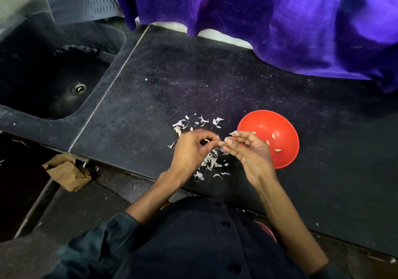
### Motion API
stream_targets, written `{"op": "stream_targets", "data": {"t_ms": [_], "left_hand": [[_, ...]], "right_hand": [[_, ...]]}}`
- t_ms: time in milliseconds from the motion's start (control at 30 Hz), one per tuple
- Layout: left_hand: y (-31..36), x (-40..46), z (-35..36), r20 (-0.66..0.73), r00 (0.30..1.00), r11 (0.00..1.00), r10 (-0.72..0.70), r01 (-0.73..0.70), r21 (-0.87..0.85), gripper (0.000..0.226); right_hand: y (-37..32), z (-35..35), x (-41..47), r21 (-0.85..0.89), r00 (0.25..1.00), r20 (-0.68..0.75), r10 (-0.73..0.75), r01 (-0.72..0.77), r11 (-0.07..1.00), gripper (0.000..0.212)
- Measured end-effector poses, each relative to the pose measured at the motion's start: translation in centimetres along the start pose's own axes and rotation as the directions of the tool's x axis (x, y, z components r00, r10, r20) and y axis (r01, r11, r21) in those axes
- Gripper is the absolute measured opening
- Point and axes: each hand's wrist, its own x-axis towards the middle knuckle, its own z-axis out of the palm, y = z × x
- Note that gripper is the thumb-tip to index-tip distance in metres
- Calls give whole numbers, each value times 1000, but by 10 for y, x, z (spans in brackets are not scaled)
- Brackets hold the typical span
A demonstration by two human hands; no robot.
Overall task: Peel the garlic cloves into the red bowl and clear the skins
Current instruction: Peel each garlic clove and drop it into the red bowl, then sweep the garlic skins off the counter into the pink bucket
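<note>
Now both hands (pixel 221 147) on garlic clove (pixel 226 140)

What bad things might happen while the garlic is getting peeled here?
The garlic clove is pinched above the counter, not over the red bowl, so it might drop among the skins. Some skins lie close to the counter's front edge and may fall off when swept.

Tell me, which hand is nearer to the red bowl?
Right. The right hand overlaps the red bowl's left rim; the left hand is farther left, over the skins.
</note>
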Motion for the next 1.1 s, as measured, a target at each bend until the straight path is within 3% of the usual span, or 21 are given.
{"op": "stream_targets", "data": {"t_ms": [200,367,500,733,933,1100], "left_hand": [[8,10,20,78,996,999,41,-41,2,13],[15,21,32,109,992,997,70,-72,21,12],[14,26,41,103,993,996,51,-59,72,7],[15,18,49,41,999,993,12,-16,114,15],[7,-6,43,-119,982,972,-146,165,169,13],[3,-18,28,-253,945,904,-208,285,319,21]], "right_hand": [[-4,-24,4,-262,976,-105,-191,158,952,29],[-18,-50,4,-344,921,-213,-327,243,907,25],[-24,-72,9,-501,881,-221,-418,265,824,23],[-30,-84,6,-623,873,-150,-464,281,730,20],[-32,-73,0,-629,920,-3,-393,304,716,11],[-5,-35,-1,-734,899,201,-389,401,548,7]]}}
